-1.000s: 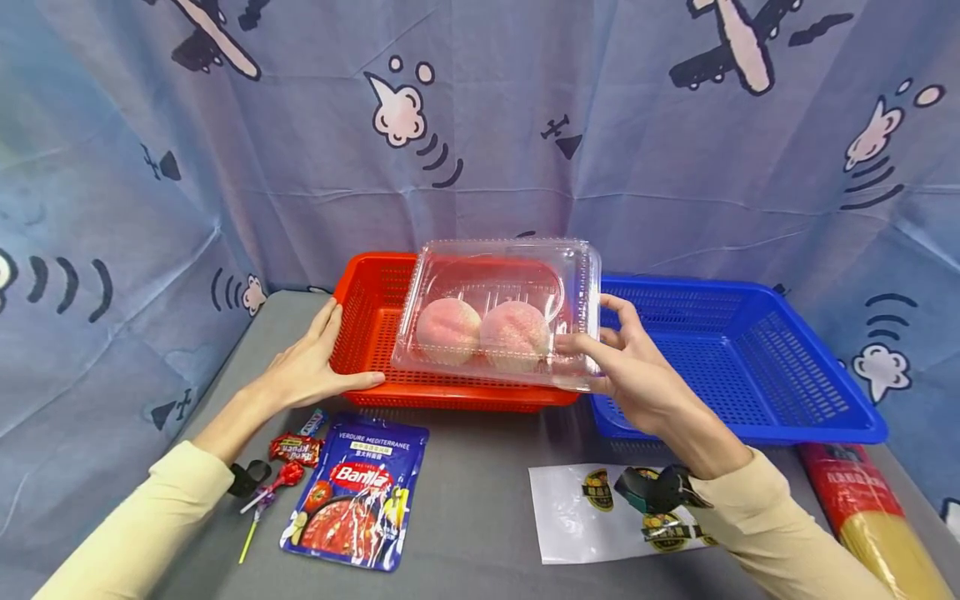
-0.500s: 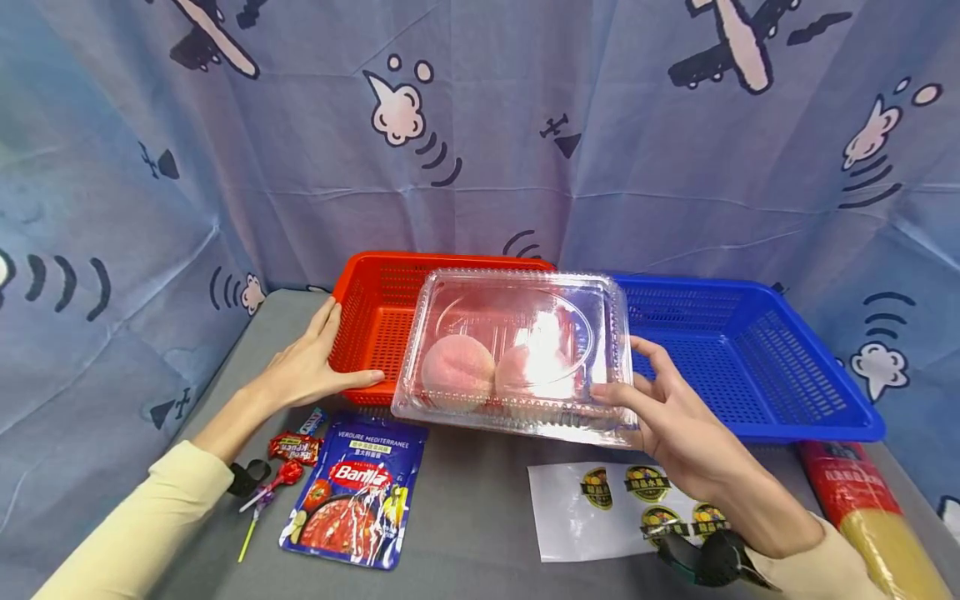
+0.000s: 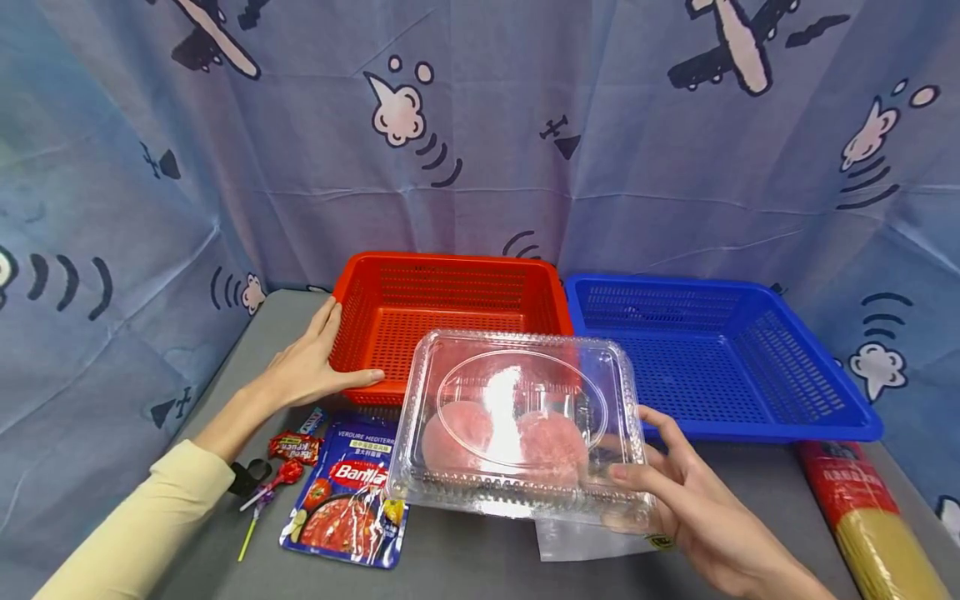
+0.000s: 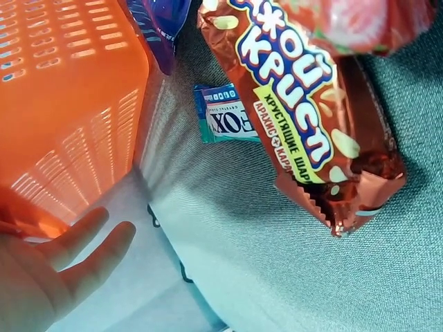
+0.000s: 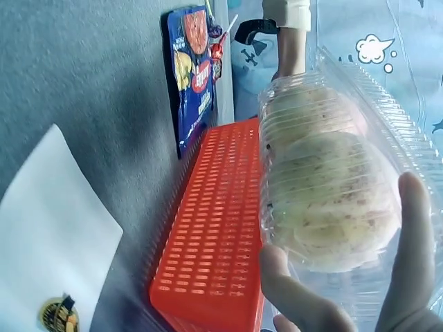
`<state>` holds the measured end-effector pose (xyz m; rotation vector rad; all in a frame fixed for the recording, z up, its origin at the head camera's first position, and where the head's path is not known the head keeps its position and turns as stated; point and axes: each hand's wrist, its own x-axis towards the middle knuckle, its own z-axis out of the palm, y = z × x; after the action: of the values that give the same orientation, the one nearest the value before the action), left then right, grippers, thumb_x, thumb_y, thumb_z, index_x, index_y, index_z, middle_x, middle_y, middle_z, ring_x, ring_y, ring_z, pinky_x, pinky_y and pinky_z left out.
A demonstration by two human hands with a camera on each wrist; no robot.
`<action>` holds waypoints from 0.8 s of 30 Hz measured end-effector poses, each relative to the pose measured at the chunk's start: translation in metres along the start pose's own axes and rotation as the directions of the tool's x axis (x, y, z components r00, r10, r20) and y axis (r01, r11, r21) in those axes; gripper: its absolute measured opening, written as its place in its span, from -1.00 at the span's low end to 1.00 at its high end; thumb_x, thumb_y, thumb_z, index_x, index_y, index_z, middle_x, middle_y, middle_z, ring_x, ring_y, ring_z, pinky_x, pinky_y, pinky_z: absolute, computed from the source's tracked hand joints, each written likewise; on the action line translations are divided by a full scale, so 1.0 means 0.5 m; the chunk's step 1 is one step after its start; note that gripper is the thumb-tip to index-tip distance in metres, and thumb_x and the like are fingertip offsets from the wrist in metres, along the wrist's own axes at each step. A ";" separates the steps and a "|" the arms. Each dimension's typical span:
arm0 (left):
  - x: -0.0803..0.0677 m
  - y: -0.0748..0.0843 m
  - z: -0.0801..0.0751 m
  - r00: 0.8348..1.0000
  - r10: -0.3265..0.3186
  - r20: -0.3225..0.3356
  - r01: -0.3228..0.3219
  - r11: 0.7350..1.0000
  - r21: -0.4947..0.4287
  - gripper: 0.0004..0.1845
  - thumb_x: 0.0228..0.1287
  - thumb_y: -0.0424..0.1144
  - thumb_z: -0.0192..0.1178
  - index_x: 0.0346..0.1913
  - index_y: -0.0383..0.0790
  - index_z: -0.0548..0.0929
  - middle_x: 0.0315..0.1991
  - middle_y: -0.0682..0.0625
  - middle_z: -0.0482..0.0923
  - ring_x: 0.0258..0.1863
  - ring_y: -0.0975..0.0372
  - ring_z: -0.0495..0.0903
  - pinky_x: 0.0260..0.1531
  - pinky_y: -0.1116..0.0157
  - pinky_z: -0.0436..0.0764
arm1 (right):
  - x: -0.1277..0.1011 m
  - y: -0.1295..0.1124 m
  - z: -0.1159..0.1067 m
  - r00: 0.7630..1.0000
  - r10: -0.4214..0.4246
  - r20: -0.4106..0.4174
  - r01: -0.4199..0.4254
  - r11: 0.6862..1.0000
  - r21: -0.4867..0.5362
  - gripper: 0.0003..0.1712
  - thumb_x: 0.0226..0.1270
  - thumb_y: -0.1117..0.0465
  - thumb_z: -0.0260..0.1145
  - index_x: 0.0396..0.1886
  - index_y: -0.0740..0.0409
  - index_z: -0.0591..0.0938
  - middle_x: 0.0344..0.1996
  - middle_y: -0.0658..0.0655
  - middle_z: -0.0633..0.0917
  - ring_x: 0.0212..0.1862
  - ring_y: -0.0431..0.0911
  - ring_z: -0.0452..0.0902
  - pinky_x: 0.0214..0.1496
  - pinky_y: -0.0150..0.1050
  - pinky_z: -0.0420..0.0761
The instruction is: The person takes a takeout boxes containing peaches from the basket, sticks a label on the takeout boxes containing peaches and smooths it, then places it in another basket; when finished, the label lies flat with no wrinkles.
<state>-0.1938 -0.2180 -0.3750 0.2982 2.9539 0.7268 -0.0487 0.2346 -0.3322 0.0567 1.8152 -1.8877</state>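
Note:
My right hand [image 3: 697,492] grips the right end of a clear plastic clamshell box [image 3: 517,343], thumb on the lid. Two pink peaches [image 3: 456,437] show through the lid. The box is raised and tilted, overlapping the front of the red basket [image 3: 405,337] and part of a blue Barilla sauce pouch [image 3: 345,508] in the head view. From the right wrist, the pale undersides of the peaches [image 5: 332,194] show through the plastic. My left hand [image 3: 303,367] rests on the red basket's left front corner, thumb stretched along the front rim. Its fingers [image 4: 97,263] look straight.
A blue basket [image 3: 675,375] stands to the right, with a red-and-yellow spaghetti pack [image 3: 877,533] in front of it. A sticker sheet [image 3: 577,543] lies partly behind the box. Near my left forearm are a red-wrapped candy [image 3: 295,447], a small blue pack [image 4: 225,114] and lollipops [image 3: 288,473].
My right hand has brought the box from over the red basket toward me and slightly right, its lid turning further into view. My left hand has stayed on the basket corner.

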 end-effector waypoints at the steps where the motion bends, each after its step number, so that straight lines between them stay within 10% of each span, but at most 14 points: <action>1: 0.000 0.000 0.000 1.000 0.002 -0.001 -0.002 1.000 0.003 0.40 0.08 0.54 0.22 0.66 -0.16 -0.34 0.71 -0.07 -0.41 0.46 -0.32 0.31 0.21 -0.36 0.48 | -0.002 0.005 0.000 1.000 0.003 0.009 -0.003 1.000 0.011 -0.31 0.60 0.21 0.10 0.42 -0.41 -0.05 0.30 -0.10 0.50 0.15 -0.10 0.71 0.04 0.02 0.76; 17: 0.003 0.000 -0.001 1.000 0.008 -0.012 -0.008 1.000 -0.010 0.39 0.07 0.54 0.24 0.67 -0.06 -0.36 0.71 -0.05 -0.41 0.43 -0.31 0.36 0.17 -0.35 0.52 | -0.025 0.113 -0.017 0.986 0.035 0.163 -0.036 0.999 0.006 -0.34 0.59 0.27 0.07 0.24 -0.64 0.05 0.11 -0.15 0.58 0.07 -0.13 0.69 -0.03 -0.07 0.77; 24: 0.002 -0.001 0.002 1.000 -0.007 -0.008 0.008 1.000 0.007 0.41 0.05 0.57 0.23 0.67 -0.10 -0.35 0.71 -0.04 -0.42 0.42 -0.31 0.37 0.15 -0.32 0.55 | -0.003 0.149 0.001 0.993 0.094 0.073 -0.090 0.994 -0.059 -0.35 0.53 0.19 0.16 0.29 -0.45 0.02 0.14 0.00 0.59 0.04 -0.10 0.66 -0.10 -0.13 0.74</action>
<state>-0.1949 -0.2180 -0.3761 0.2853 2.9640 0.7181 -0.0184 0.2370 -0.4001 0.0477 1.7827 -1.7517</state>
